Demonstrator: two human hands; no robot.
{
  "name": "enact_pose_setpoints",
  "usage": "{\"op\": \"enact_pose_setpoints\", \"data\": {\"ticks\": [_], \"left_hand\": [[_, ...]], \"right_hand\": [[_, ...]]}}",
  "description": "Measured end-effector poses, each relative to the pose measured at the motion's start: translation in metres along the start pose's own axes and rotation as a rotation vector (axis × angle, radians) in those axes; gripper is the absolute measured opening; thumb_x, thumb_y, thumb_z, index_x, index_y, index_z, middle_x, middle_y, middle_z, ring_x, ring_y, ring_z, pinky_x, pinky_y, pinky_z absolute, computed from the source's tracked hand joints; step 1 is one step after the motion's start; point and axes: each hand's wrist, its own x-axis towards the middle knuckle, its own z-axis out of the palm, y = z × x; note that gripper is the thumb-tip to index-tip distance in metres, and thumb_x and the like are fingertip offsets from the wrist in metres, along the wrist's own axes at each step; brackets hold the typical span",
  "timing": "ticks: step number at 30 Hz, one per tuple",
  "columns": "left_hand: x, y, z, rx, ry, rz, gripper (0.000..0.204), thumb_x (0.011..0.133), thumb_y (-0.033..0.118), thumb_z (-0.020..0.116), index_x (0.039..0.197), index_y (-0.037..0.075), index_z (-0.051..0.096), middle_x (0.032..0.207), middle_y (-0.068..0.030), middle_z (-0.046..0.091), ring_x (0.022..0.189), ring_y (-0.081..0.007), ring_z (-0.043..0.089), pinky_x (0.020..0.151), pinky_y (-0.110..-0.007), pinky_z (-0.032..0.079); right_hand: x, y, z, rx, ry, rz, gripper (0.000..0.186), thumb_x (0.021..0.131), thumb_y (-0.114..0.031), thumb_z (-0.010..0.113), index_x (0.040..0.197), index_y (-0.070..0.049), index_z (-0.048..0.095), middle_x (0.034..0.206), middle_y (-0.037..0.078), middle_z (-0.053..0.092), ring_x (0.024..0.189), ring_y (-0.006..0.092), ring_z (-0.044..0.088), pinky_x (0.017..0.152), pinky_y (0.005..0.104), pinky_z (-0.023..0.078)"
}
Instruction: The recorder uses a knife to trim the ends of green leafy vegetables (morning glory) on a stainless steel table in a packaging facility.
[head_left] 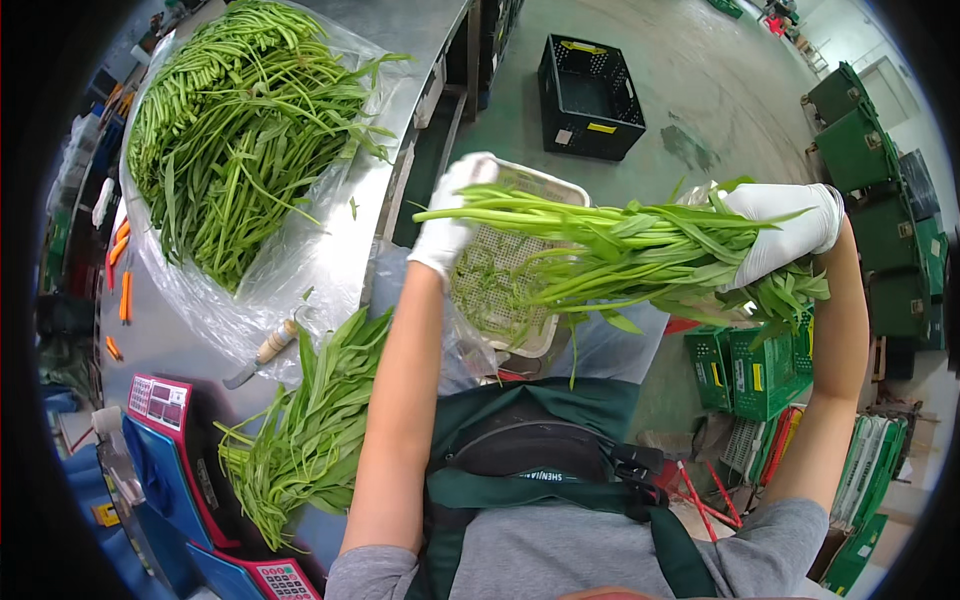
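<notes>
A long bunch of water spinach (620, 235) stretches sideways in front of my body, stem ends to the left and leaves to the right. My right hand (785, 235), in a white glove, is closed around the leafy end. Close to the stem ends is my white-gloved left hand (450, 220); a few stems cross in front of it, and its blurred fingers do not show whether they grip. Beneath the bunch, a pale plastic basket (575, 190) holds scattered green bits. On the metal table lies a smaller pile of water spinach (310, 440) beside my left forearm.
A big heap of greens (250, 150) rests on clear plastic at the upper left. A wooden-handled knife (272, 345) lies near a red-and-blue scale (175, 450). On the floor stands a black crate (592, 95); green crates (760, 370) are at the right.
</notes>
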Motion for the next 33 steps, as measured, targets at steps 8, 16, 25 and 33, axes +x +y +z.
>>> {"op": "enact_pose_setpoints", "data": {"ticks": [8,16,25,33], "left_hand": [[0.015,0.049,-0.059,-0.478,-0.003,-0.449,0.047,0.091,0.038,0.054,0.126,0.006,0.052,0.123,-0.0111,0.057,0.112,-0.0219,0.053,0.101,-0.036,0.037],[-0.026,0.124,0.039,-0.224,-0.433,0.056,0.06,0.084,0.037,0.064,0.131,0.004,0.048,0.126,-0.0143,0.055,0.119,-0.0228,0.052,0.1,-0.033,0.037],[-0.029,0.12,0.047,-0.344,-0.259,0.066,0.035,0.099,0.025,0.042,0.117,0.001,0.061,0.104,-0.0122,0.066,0.094,-0.0198,0.061,0.085,-0.03,0.045],[-0.044,0.021,0.053,0.442,-0.192,-0.066,0.029,0.093,0.024,0.044,0.087,0.008,0.068,0.082,-0.013,0.067,0.075,-0.0313,0.062,0.073,-0.043,0.046]], "right_hand": [[0.023,0.011,-0.007,-0.073,-0.003,0.023,0.043,0.073,-0.015,0.076,0.107,0.005,0.059,0.102,0.015,0.066,0.089,0.0203,0.061,0.08,0.0326,0.048],[0.033,0.015,0.001,-0.006,0.008,0.188,0.035,0.076,-0.018,0.073,0.103,0.002,0.061,0.082,0.006,0.067,0.067,0.0097,0.06,0.063,0.0275,0.051],[0.029,0.012,0.013,0.093,0.105,0.218,0.036,0.076,-0.02,0.074,0.101,0.002,0.062,0.081,0.006,0.067,0.068,0.0093,0.06,0.064,0.0263,0.05],[0.009,0.032,0.007,-0.01,0.143,0.069,0.033,0.075,-0.02,0.074,0.097,0.003,0.064,0.079,0.006,0.067,0.068,0.0098,0.059,0.065,0.0268,0.049]]}}
